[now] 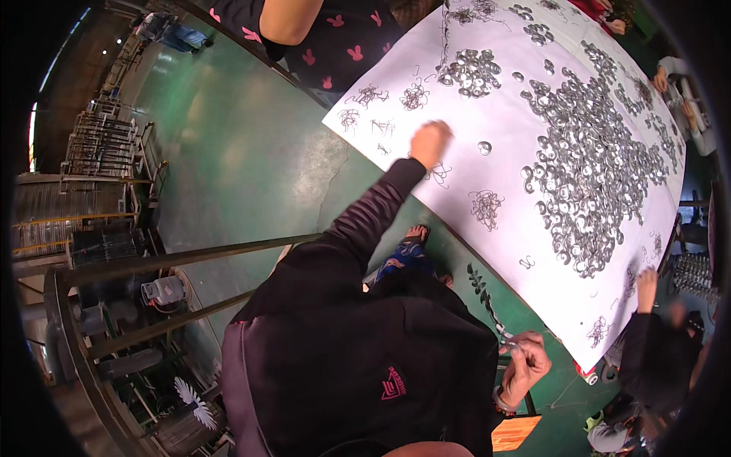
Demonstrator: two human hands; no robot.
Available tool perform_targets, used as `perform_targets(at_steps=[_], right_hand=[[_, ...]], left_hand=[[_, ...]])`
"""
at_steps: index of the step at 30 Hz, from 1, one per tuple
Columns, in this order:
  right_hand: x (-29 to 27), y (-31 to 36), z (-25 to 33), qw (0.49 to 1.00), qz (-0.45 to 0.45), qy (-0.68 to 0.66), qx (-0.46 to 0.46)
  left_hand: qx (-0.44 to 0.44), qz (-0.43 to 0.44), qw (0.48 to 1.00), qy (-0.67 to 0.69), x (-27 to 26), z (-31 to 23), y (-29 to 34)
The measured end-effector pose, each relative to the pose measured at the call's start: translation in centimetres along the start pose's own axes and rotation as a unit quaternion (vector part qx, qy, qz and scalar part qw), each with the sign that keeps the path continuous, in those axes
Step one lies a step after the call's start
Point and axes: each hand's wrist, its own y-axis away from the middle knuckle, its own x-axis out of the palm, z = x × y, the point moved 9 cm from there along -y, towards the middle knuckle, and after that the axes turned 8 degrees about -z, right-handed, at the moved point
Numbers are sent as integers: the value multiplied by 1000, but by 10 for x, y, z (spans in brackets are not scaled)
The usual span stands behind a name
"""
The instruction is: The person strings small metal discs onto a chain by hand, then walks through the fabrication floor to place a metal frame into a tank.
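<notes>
My right hand (525, 365) is closed in a pinch, low on the right beside my body. From it a chain of metal discs (481, 288) runs out toward the table's edge, with a shiny piece at the fingertips. Stretched forward over the white tabletop (525, 259), my left hand (432, 143) is smeared by motion and its fingers are hard to read. Close by it lie loose wire hooks (439, 174) and one single metal disc (484, 148). Farther along the near edge sits a small pile of wire hooks (486, 209).
A large heap of metal discs (590, 167) covers the table's right half; a smaller cluster of discs (469, 74) lies beyond my left hand. Other people sit around the table, one in rabbit-print clothing (339, 46). Metal railing (190, 255) stands at left.
</notes>
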Motion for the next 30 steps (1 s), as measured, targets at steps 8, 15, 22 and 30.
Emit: perform_targets(at_steps=[8,15,22,30], right_hand=[[7,-3,6,999,-31,26,19],[33,-10,10,999,-31,42,14],[35,-4,4,997,-64,34,19],[30,3,2,997,-73,18,22]], left_hand=[[-83,-28,986,-142,25,123,-81],[-11,102,993,56,84,64,-84],[-144,173,946,234,47,34,-106],[9,280,959,-38,71,-18,-29]])
